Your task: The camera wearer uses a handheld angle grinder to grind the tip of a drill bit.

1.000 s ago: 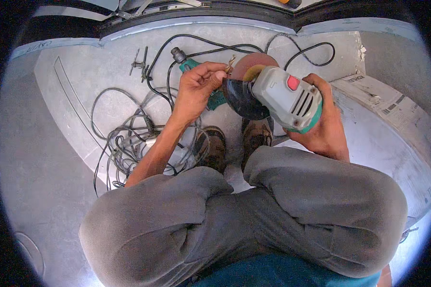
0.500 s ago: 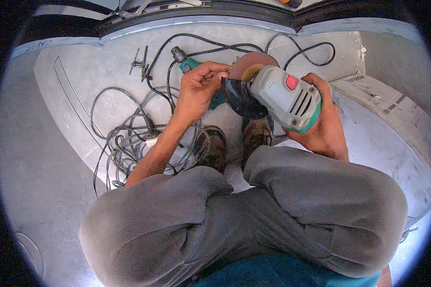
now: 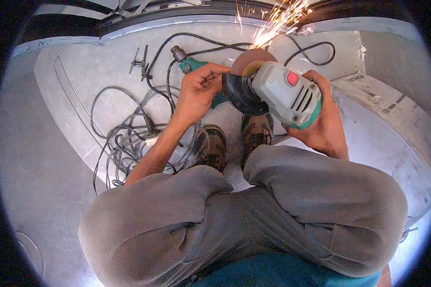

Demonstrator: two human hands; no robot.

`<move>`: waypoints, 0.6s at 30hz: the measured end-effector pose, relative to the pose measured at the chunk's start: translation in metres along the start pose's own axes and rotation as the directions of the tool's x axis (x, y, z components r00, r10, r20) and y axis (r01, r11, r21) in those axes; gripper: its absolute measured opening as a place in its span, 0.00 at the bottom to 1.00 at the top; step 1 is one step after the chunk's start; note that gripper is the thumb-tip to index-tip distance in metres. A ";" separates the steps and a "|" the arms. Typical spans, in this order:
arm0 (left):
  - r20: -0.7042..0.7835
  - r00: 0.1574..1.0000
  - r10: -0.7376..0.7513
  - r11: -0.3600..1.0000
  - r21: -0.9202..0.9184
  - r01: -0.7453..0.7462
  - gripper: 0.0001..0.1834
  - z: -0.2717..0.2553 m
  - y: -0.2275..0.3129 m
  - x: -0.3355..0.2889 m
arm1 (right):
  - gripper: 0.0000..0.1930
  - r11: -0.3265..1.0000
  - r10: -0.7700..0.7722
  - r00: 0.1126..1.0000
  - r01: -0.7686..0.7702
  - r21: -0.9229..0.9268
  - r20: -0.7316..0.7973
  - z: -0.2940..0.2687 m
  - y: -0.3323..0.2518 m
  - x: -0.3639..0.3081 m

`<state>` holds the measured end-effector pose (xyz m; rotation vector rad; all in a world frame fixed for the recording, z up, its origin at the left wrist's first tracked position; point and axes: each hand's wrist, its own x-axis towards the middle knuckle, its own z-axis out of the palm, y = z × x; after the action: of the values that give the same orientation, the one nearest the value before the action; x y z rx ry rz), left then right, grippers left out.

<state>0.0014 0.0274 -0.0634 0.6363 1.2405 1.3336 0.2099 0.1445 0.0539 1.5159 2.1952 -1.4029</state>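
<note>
An angle grinder (image 3: 283, 93) with a grey head and green body is in my right hand (image 3: 323, 124), which is wrapped round its body. Its reddish-brown disc (image 3: 246, 61) faces away from me, and the black guard (image 3: 242, 93) sits on the near left side. Bright sparks (image 3: 278, 26) fly up and away from the disc's far edge. My left hand (image 3: 199, 91) is closed in a pinch, fingertips close against the disc's left edge. Whatever it pinches is hidden. Beneath that hand lies a green power drill (image 3: 192, 64) with a metal chuck.
Tangled cables (image 3: 124, 143) lie on the floor to the left. A black cord (image 3: 187, 36) loops behind the drill. A small metal T-handled tool (image 3: 141, 63) lies left of it. On the right is a long wrapped carton (image 3: 388, 115). A dark frame (image 3: 196, 13) runs along the back.
Sparks now stream from the disc where there were none. The grinder has tilted slightly, and my left fingertips have pressed closer to the disc's edge.
</note>
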 end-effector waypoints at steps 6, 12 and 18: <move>-0.038 0.997 -0.067 0.998 0.016 0.068 0.10 -0.006 -0.003 0.008 | 0.46 0.999 -0.046 0.998 0.047 0.006 -0.037 -0.002 0.007 -0.004; -0.076 0.996 -0.055 0.998 -0.009 0.054 0.11 -0.007 0.002 0.006 | 0.45 0.998 -0.063 0.998 0.063 -0.002 -0.026 -0.001 -0.001 -0.003; -0.050 0.996 -0.075 0.997 0.004 0.076 0.09 0.003 -0.001 0.007 | 0.46 0.999 -0.004 1.000 0.003 -0.047 -0.023 -0.002 0.003 -0.004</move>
<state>0.0034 0.0346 -0.0652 0.5579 1.2972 1.2900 0.2153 0.1437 0.0558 1.5204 2.2285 -1.3316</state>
